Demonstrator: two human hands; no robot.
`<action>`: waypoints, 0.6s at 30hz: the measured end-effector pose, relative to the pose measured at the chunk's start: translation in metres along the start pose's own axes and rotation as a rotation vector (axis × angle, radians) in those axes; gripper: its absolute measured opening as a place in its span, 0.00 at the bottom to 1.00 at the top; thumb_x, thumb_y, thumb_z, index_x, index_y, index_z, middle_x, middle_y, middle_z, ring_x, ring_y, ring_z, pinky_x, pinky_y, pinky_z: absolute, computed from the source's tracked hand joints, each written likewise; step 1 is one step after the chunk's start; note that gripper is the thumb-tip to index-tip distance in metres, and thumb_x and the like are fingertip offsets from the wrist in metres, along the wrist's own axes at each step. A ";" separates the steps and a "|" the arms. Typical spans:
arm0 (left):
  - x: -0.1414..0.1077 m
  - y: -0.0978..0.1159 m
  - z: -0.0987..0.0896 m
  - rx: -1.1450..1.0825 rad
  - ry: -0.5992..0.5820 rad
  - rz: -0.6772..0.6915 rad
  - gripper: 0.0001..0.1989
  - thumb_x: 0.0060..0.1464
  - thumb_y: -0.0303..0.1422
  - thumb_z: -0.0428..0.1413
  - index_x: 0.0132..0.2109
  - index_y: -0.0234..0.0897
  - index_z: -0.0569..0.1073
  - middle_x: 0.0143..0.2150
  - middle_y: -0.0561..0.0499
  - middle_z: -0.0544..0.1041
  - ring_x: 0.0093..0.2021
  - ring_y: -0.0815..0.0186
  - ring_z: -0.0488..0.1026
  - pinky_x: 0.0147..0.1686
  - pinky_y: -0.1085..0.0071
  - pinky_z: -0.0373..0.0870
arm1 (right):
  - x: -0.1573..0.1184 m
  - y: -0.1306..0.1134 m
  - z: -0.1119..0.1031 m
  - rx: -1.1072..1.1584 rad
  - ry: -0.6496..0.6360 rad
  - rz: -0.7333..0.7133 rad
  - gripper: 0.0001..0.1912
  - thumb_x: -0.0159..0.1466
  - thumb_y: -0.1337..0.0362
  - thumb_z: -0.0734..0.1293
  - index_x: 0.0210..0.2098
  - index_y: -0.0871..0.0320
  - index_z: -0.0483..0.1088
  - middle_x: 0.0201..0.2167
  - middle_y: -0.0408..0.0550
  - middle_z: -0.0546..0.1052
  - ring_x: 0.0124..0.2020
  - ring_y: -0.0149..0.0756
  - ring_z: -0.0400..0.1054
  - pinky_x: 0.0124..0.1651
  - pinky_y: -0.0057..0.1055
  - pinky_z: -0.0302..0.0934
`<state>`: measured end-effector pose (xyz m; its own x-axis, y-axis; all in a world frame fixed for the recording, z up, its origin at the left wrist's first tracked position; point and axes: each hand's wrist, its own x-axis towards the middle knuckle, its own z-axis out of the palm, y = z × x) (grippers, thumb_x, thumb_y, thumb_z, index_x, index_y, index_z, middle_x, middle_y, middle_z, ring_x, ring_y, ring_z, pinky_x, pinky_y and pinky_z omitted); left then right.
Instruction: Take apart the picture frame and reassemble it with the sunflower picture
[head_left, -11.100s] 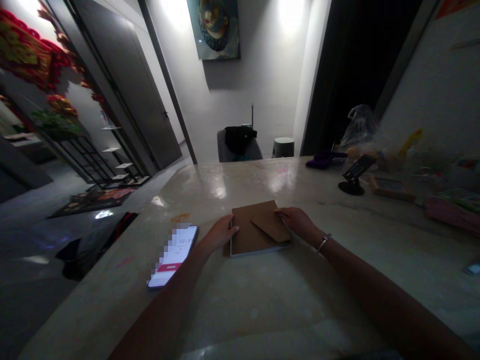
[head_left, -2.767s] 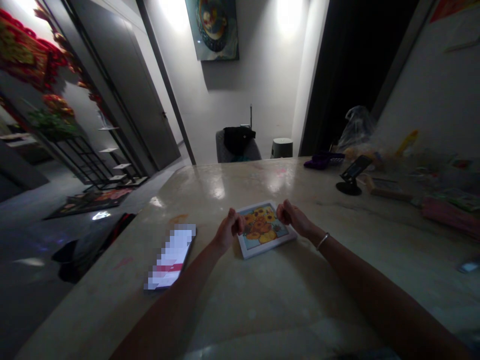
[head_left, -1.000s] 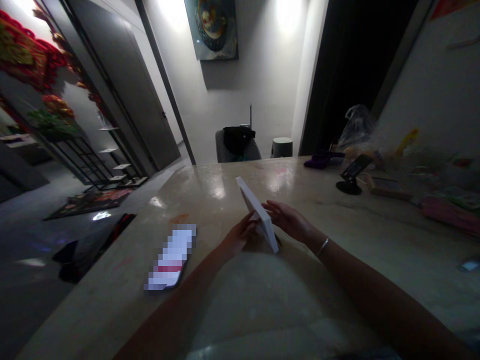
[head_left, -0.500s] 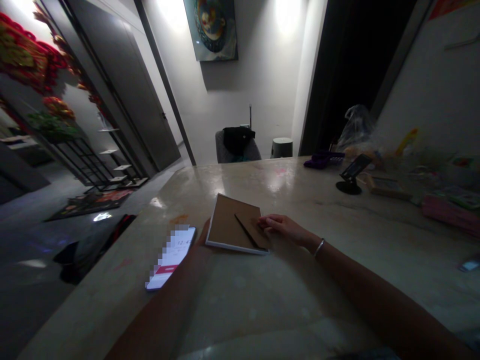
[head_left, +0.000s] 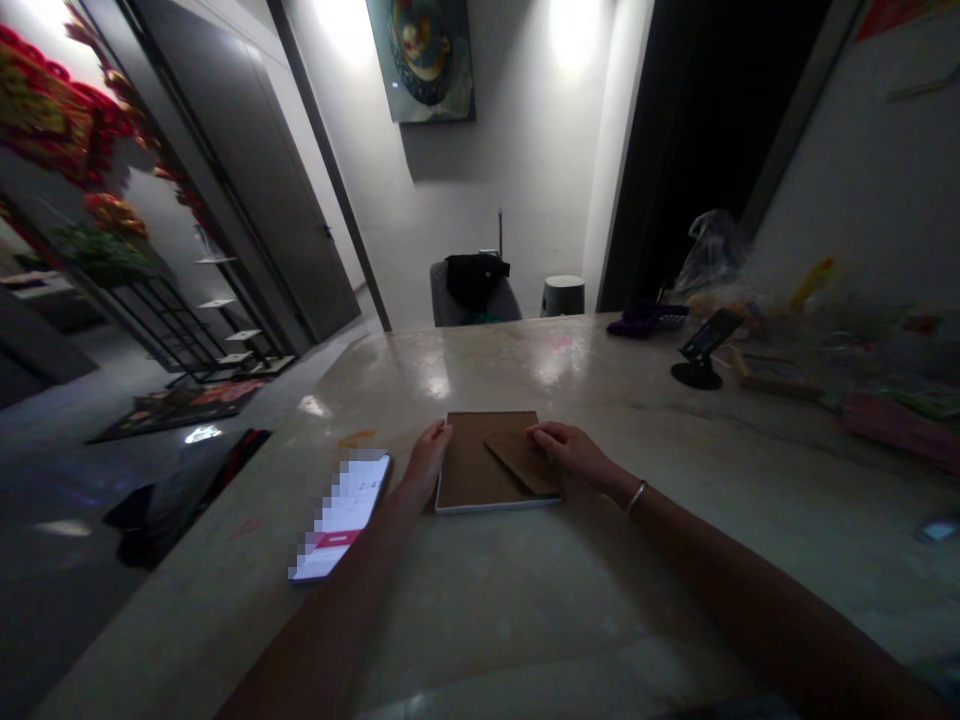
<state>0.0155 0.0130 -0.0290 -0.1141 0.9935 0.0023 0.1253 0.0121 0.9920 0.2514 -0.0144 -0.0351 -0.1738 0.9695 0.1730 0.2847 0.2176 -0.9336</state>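
My open right hand [head_left: 568,452] lies flat on the brown cardboard stand flap [head_left: 519,462] of a white-edged picture frame [head_left: 469,465], face down on the pale stone surface [head_left: 480,620]. My open left hand [head_left: 427,464] rests just at the frame's left edge, nearer a pixelated smartphone [head_left: 340,517] left of the frame.

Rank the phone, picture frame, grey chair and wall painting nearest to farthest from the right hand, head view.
1. Picture frame, under the right hand
2. Phone, left of it
3. Grey chair, beyond the table
4. Painting, on back wall
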 end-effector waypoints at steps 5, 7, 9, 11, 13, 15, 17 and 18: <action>-0.002 0.003 0.004 0.214 0.089 0.089 0.22 0.49 0.37 0.52 0.51 0.31 0.68 0.57 0.41 0.66 0.59 0.56 0.58 0.57 0.61 0.53 | -0.008 -0.009 0.004 -0.194 0.022 -0.097 0.17 0.58 0.56 0.61 0.42 0.58 0.70 0.41 0.50 0.74 0.41 0.37 0.68 0.45 0.36 0.60; -0.002 0.004 0.004 0.206 0.082 0.064 0.23 0.50 0.36 0.52 0.52 0.30 0.66 0.59 0.39 0.63 0.59 0.57 0.58 0.57 0.63 0.53 | -0.011 -0.012 0.006 -0.260 -0.001 -0.148 0.17 0.59 0.56 0.61 0.44 0.58 0.69 0.42 0.51 0.73 0.43 0.37 0.67 0.47 0.36 0.59; -0.003 0.005 0.004 0.170 0.061 0.039 0.22 0.50 0.35 0.51 0.52 0.30 0.66 0.58 0.39 0.63 0.58 0.58 0.60 0.57 0.64 0.54 | -0.015 -0.015 0.008 -0.335 -0.038 -0.183 0.19 0.58 0.56 0.62 0.46 0.57 0.68 0.45 0.52 0.72 0.45 0.38 0.66 0.49 0.37 0.58; -0.004 0.005 0.004 0.136 0.043 0.039 0.21 0.50 0.34 0.51 0.51 0.31 0.67 0.57 0.41 0.65 0.57 0.59 0.61 0.56 0.65 0.55 | -0.018 -0.018 0.010 -0.431 -0.084 -0.216 0.23 0.56 0.55 0.65 0.49 0.57 0.66 0.48 0.53 0.70 0.48 0.41 0.64 0.51 0.39 0.56; -0.005 0.004 0.004 0.108 0.033 0.051 0.19 0.49 0.34 0.52 0.49 0.33 0.69 0.56 0.42 0.67 0.56 0.59 0.63 0.54 0.65 0.57 | -0.022 -0.021 0.014 -0.521 -0.121 -0.253 0.28 0.53 0.56 0.67 0.52 0.57 0.63 0.51 0.54 0.68 0.51 0.44 0.61 0.53 0.42 0.54; -0.004 0.002 0.004 0.082 0.032 0.058 0.17 0.48 0.35 0.53 0.46 0.34 0.70 0.53 0.43 0.70 0.54 0.58 0.64 0.52 0.64 0.60 | -0.025 -0.025 0.016 -0.572 -0.133 -0.272 0.29 0.52 0.59 0.67 0.53 0.56 0.62 0.52 0.54 0.67 0.52 0.44 0.60 0.53 0.42 0.53; -0.002 -0.001 0.004 0.049 0.013 0.049 0.17 0.47 0.36 0.54 0.44 0.34 0.72 0.49 0.44 0.73 0.52 0.57 0.66 0.49 0.64 0.63 | -0.026 -0.027 0.018 -0.591 -0.122 -0.266 0.27 0.53 0.64 0.66 0.53 0.56 0.62 0.51 0.54 0.68 0.51 0.43 0.61 0.53 0.40 0.53; -0.001 -0.002 0.004 0.037 -0.008 0.042 0.17 0.46 0.37 0.54 0.43 0.34 0.72 0.46 0.44 0.75 0.51 0.57 0.67 0.47 0.64 0.64 | -0.026 -0.028 0.018 -0.597 -0.109 -0.257 0.27 0.53 0.67 0.64 0.53 0.56 0.62 0.50 0.54 0.69 0.50 0.43 0.62 0.52 0.39 0.54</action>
<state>0.0192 0.0121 -0.0313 -0.0999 0.9941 0.0424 0.1658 -0.0254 0.9858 0.2313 -0.0477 -0.0193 -0.3916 0.8680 0.3053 0.6898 0.4965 -0.5269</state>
